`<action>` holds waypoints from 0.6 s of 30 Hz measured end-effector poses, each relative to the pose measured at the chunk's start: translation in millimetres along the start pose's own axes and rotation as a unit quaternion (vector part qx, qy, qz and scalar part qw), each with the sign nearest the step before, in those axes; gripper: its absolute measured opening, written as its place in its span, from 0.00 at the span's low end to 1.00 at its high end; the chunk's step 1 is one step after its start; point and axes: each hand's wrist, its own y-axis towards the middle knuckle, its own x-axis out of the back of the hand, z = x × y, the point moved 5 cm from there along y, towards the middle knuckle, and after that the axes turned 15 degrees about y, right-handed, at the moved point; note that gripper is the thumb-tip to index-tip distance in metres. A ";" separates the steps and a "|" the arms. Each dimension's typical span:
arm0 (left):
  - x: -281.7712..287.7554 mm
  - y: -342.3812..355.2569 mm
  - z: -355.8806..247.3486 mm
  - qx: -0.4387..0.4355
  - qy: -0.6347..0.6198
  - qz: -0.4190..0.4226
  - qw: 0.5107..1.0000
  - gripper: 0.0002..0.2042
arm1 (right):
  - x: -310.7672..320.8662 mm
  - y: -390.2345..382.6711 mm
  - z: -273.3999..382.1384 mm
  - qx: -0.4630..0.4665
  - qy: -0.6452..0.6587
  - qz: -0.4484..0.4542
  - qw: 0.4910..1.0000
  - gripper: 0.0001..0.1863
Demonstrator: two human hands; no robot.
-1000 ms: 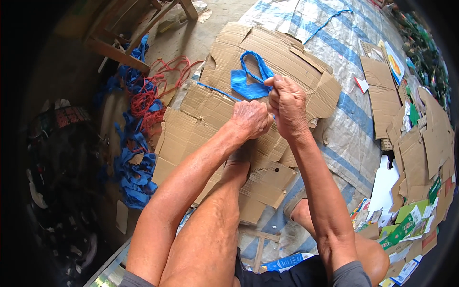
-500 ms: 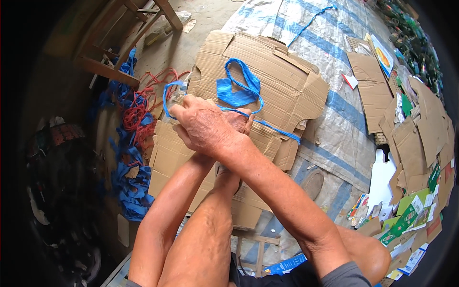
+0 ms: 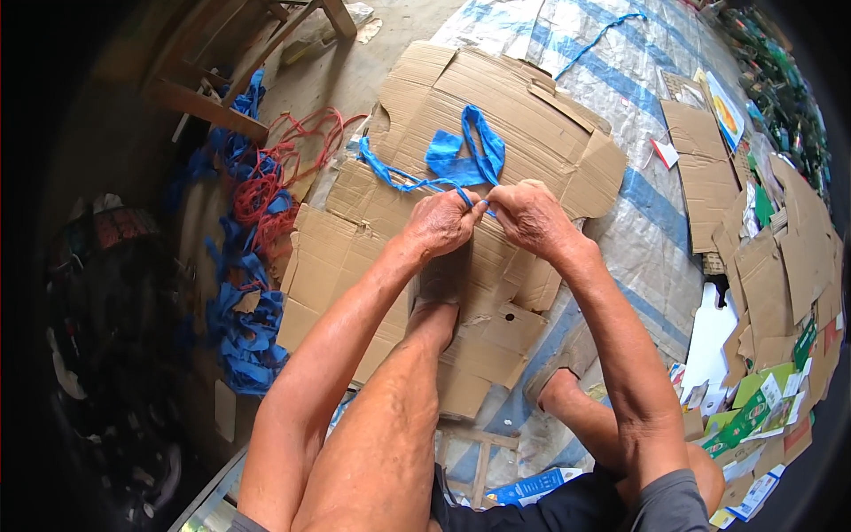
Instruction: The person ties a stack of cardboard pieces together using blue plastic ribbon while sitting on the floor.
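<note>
A stack of flattened cardboard [image 3: 523,115] lies on the ground in front of me. A blue plastic strip [image 3: 464,158] runs over its top, with a wide loop beyond my hands and a twisted tail trailing to the left. My left hand [image 3: 439,223] pinches the strip near the middle of the stack. Fingertips almost touching it, my right hand [image 3: 534,217] is closed on the same strip. Whether there is a knot between the fingers is hidden. My shod foot [image 3: 443,277] presses on the cardboard just below my hands.
Red cord [image 3: 259,199] and blue plastic scraps [image 3: 248,350] lie tangled to the left, near a wooden frame [image 3: 208,111]. A blue-and-white striped tarp [image 3: 656,208] covers the ground. Cardboard pieces [image 3: 780,275] are heaped at the right, with bottles [image 3: 771,66] beyond.
My right hand, which was crossed over the left, has come back to the right. Both hands now meet side by side on the strip, and the strip's tail lies farther left.
</note>
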 end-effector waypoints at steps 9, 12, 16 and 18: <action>-12.4 8.4 17.1 -0.013 -0.213 0.036 0.976 0.14 | 12.6 -29.3 7.2 -0.141 0.077 -0.020 0.987 0.11; -6.5 9.9 19.6 0.030 -0.246 0.037 0.968 0.11 | 5.2 -38.8 6.4 -0.161 0.037 0.009 0.986 0.11; -3.0 7.4 18.5 0.062 -0.259 0.017 0.964 0.10 | -2.8 -54.9 2.1 -0.207 0.002 0.070 0.976 0.12; -4.8 6.7 22.5 0.067 -0.259 0.013 0.963 0.10 | -1.9 -60.1 1.0 -0.237 -0.001 0.108 0.966 0.13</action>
